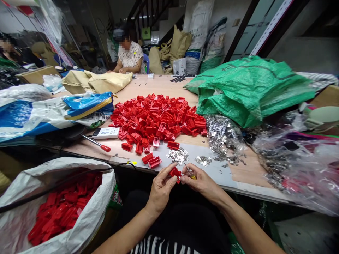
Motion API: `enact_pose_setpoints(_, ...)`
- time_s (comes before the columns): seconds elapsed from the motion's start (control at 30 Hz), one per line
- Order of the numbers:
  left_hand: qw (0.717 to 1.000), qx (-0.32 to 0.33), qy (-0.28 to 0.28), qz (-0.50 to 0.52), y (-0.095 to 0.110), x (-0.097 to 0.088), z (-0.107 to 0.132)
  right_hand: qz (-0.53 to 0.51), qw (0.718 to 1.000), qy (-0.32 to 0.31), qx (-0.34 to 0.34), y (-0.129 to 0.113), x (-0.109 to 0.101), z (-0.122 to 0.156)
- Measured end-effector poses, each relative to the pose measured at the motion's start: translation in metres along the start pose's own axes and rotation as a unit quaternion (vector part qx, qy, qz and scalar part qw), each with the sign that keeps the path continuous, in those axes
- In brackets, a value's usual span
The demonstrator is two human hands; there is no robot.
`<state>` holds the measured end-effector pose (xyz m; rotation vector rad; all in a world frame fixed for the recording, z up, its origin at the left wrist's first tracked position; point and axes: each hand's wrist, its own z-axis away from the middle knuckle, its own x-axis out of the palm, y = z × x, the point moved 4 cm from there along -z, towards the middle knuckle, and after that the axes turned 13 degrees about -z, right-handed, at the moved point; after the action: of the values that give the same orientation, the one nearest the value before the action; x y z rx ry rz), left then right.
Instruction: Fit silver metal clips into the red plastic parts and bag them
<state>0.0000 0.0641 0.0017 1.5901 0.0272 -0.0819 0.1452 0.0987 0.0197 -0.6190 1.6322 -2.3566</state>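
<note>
My left hand [163, 188] is closed on a small red plastic housing [174, 172], pinched between thumb and fingers just off the table's front edge. Close beside it, my right hand [202, 181] grips a small screwdriver [193, 176] with a yellow handle, its thin metal shaft angled up and to the left. The right fingertips meet the housing, and whether they pinch a tiny part there is too small to tell. Just beyond the hands lie small silvery metal pieces [178, 155] on a grey sheet [196, 151]. Two loose red housings [154, 162] rest left of them.
A big heap of red housings [159, 118] covers mid-table. Left are a red-handled tool [104, 147], a white-labelled box [106, 132] and an open sack [106, 197] of red parts. Right are a bag of metal pieces [225, 135] and green sacking [254, 88]. A co-worker [131, 56] sits opposite.
</note>
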Motion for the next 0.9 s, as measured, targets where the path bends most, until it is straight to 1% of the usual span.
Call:
enact_pose_setpoints(0.1,1.0,0.019,-0.005,-0.021,0.005,0.001,0.001,-0.008,1.0,0.015,-0.002,0.006,-0.003,-0.002)
enact_pose_setpoints(0.2,1.0,0.007,-0.005,-0.014,0.003,0.002,0.0,-0.017,0.999,0.034,0.002,0.009,-0.005,-0.001)
enact_pose_setpoints(0.3,0.999,-0.021,0.013,0.037,-0.003,0.002,-0.002,-0.037,0.998,0.047,0.003,0.008,-0.007,0.001)
enact_pose_setpoints(0.37,0.995,-0.039,0.02,0.095,-0.007,0.004,-0.003,-0.045,0.998,0.043,-0.003,0.006,-0.008,0.003)
enact_pose_setpoints(0.47,0.981,-0.068,0.0,0.179,-0.011,0.008,-0.004,-0.042,0.998,0.036,-0.016,0.006,-0.011,0.005)
enact_pose_setpoints(0.57,0.979,-0.063,-0.002,0.193,-0.011,0.009,-0.005,-0.032,0.999,0.035,-0.023,0.007,-0.014,0.007)
enact_pose_setpoints(0.67,0.992,-0.022,0.003,0.121,-0.008,0.007,-0.008,0.017,0.998,0.046,-0.034,0.008,-0.019,0.007)
enact_pose_setpoints(0.77,0.999,0.047,0.015,-0.019,-0.003,0.005,-0.012,0.116,0.988,0.077,-0.07,0.007,-0.026,0.007)
enact_pose_setpoints(0.83,0.988,0.089,0.02,-0.122,-0.001,0.005,-0.016,0.185,0.974,0.087,-0.101,0.006,-0.03,0.007)
enact_pose_setpoints(0.9,0.972,0.118,0.019,-0.203,-0.001,0.005,-0.021,0.241,0.959,0.09,-0.12,0.006,-0.032,0.008)
